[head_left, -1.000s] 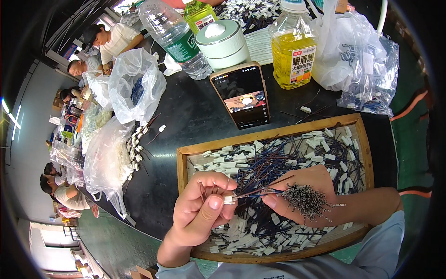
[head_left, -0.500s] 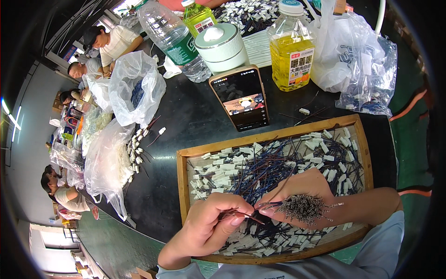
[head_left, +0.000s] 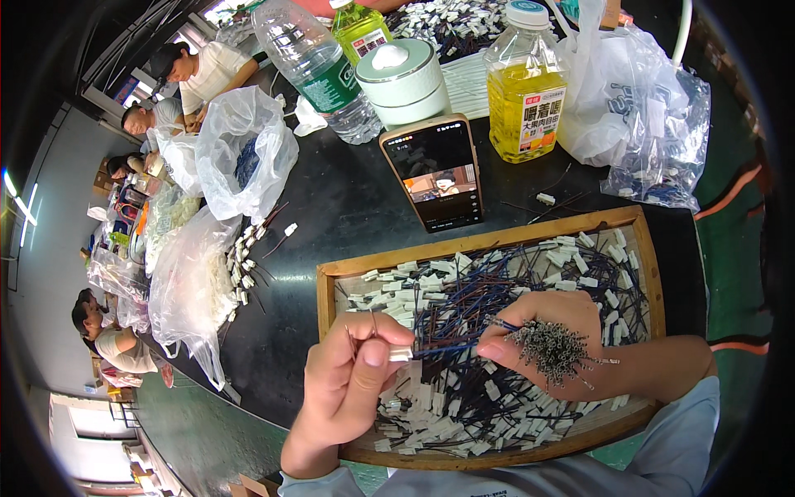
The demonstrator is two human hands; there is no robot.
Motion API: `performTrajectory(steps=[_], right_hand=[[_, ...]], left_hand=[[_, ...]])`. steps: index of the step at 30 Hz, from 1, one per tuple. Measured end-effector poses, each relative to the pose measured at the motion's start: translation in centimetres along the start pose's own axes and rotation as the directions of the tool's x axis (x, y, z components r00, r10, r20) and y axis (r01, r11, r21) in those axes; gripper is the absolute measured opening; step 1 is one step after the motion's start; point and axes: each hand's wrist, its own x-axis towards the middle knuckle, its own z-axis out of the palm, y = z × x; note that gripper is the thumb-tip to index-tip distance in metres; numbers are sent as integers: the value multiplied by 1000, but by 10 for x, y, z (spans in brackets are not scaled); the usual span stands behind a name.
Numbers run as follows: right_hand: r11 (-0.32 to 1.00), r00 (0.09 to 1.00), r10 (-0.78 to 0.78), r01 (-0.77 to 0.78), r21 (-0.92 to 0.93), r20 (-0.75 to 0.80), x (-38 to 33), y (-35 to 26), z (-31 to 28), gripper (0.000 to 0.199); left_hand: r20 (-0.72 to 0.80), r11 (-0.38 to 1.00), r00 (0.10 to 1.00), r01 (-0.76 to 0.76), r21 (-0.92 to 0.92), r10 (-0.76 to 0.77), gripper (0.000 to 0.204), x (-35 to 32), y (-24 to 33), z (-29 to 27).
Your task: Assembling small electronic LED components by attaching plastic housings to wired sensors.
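Between the thumb and forefinger of my left hand (head_left: 339, 385) is a small white connector (head_left: 401, 354); thin brown wires rise from behind those fingers. From the connector, dark wires (head_left: 443, 349) stretch across to the fingertips of my right hand (head_left: 571, 311). That hand is closed around a thick bundle of wires (head_left: 553, 358), whose bare metal ends fan out toward me. Both hands are above a wooden-framed tray (head_left: 321, 302). A heap of loose blue and brown wires with white connectors (head_left: 464, 302) covers its bottom.
Behind the tray, a phone (head_left: 435, 178) leans on a pale green canister (head_left: 403, 87). A yellow drink bottle (head_left: 526, 91) and a large clear bottle (head_left: 319, 79) flank it. Plastic bags (head_left: 186, 282) and loose connectors lie left; more bags (head_left: 629, 108) right. Other people (head_left: 207, 74) sit further off.
My left hand has moved away from my right, widening the gap. Earlier it pinched brown wires at the right fingertips; now a white connector shows in its grip. My right hand still holds the bundle.
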Motion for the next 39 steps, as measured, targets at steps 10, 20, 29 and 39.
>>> performTrajectory(steps=[10, 20, 29, 39], right_hand=[[995, 987, 97, -94, -26, 127, 1, -5, 0, 19], [996, 995, 81, -83, 34, 60, -3, 1, -2, 20], [995, 985, -96, 93, 22, 145, -3, 1, 2, 34], [996, 985, -57, 46, 73, 163, 0, -8, 0, 20]], left_hand=[[-67, 602, 971, 88, -794, -230, 23, 29, -23, -30], [9, 487, 942, 181, -854, -334, 23, 29, -18, -16], [31, 881, 995, 97, -464, -93, 31, 15, -5, 5], [126, 959, 989, 110, -262, -79, 28, 2, 5, 13]])
